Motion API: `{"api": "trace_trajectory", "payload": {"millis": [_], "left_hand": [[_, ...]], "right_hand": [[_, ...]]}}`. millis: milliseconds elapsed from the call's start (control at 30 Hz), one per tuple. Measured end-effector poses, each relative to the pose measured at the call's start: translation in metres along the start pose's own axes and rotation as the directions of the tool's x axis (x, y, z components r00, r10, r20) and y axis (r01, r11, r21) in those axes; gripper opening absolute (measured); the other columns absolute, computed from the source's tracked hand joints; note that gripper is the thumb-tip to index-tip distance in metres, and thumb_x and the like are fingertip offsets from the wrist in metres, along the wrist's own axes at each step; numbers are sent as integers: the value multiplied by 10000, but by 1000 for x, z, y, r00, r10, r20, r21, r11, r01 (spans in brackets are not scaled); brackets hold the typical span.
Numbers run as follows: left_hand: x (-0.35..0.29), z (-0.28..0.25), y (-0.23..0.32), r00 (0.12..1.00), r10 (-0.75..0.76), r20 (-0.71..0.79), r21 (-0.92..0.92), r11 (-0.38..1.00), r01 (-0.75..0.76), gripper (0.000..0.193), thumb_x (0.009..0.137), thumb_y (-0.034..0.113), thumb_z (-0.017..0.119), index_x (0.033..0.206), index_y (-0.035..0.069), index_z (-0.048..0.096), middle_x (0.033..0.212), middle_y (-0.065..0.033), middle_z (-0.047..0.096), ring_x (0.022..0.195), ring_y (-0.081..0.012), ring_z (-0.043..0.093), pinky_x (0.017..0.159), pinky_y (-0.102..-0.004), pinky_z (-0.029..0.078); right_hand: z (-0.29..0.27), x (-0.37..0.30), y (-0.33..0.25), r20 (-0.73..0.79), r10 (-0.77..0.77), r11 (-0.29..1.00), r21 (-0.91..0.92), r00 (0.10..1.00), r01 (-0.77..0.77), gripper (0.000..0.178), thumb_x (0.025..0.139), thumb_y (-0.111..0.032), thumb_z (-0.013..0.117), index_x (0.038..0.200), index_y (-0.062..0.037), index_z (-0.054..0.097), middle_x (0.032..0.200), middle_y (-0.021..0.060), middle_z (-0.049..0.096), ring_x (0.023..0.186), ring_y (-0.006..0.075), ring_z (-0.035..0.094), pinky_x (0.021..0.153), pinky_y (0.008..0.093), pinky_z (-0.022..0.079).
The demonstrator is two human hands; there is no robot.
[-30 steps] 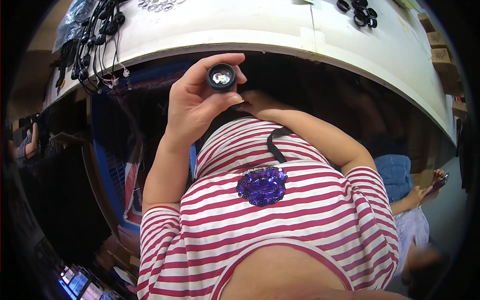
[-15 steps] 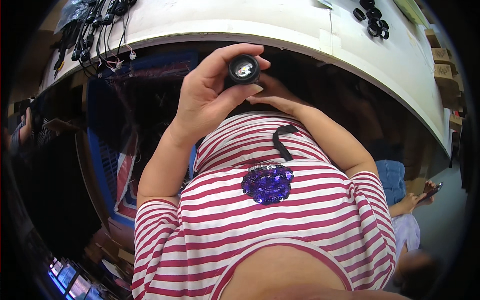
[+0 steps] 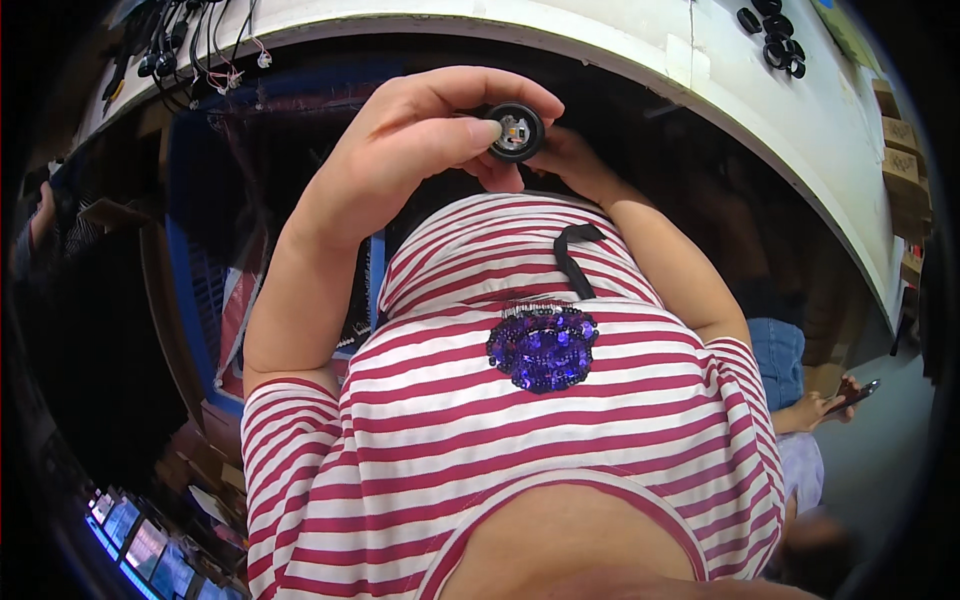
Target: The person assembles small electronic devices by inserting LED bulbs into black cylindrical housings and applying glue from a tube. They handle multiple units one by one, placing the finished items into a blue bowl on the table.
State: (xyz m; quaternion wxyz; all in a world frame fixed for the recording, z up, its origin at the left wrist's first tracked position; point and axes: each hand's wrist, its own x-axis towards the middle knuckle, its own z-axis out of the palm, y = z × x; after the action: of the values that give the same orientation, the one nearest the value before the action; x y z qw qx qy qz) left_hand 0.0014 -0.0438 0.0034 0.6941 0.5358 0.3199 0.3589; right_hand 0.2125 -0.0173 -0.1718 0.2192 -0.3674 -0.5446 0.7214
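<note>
My left hand (image 3: 420, 135) is closed round a black round lamp head (image 3: 539, 138), its open end facing me. A silvery inside (image 3: 517, 131) shows within the rim, with a small yellow spot in it. My left thumb lies on the near side of the rim, and the index finger arches over the top. Just behind and to the right of the lamp head is my right hand (image 3: 580, 168), in shadow. Its fingers are curled toward the lamp head, their tips hidden, and what they hold cannot be made out.
A white table (image 3: 560, 30) curves across the far side. Black corded parts (image 3: 170, 55) with loose wires hang over its left edge; several black rings (image 3: 780, 45) sit at its right. Below is a blue crate (image 3: 190, 290). Cardboard boxes (image 3: 903, 165) line the right; a person holds a phone (image 3: 855, 398).
My left hand has moved right with the lamp head, and its thumb has come onto the rim. The shiny round face now shows more inner detail. My right hand's fingers have curled in.
</note>
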Motion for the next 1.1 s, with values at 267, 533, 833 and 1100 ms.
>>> {"api": "trace_trajectory", "payload": {"millis": [267,533,833,1100], "left_hand": [[-2,4,1,994,-95,-53,97,990,100,293,763,119,523,996,-50,582,907,-87,588,649,-91,569,605,-199,482],[1,4,-1,987,-155,-53,104,982,159,306,790,141,538,1031,-43,577,925,-87,586,652,-84,562,598,-195,473],[14,-4,-36,943,312,-118,232,932,-279,431,834,281,588,1138,-13,504,1075,-121,567,1007,-169,536,859,-289,427],[25,-17,-46,820,393,-417,-96,878,-470,552,791,528,535,1081,71,428,719,-20,431,504,-53,310,461,-183,269]], "right_hand": [[-2,0,4,-2,19,1000,-24,1000,-19,386,806,-206,622,1168,-97,544,892,-2,608,720,67,510,630,210,412],[2,-4,6,-39,62,998,-14,997,-63,384,789,-202,635,1148,-88,564,884,-11,615,719,62,501,646,208,402],[14,-7,-15,137,146,985,69,980,-157,399,810,-243,625,1143,-36,551,992,55,618,944,121,548,856,257,409],[27,-26,-111,168,-71,673,-719,983,171,451,853,-355,526,1112,14,544,1006,227,583,960,338,561,851,353,443]]}}
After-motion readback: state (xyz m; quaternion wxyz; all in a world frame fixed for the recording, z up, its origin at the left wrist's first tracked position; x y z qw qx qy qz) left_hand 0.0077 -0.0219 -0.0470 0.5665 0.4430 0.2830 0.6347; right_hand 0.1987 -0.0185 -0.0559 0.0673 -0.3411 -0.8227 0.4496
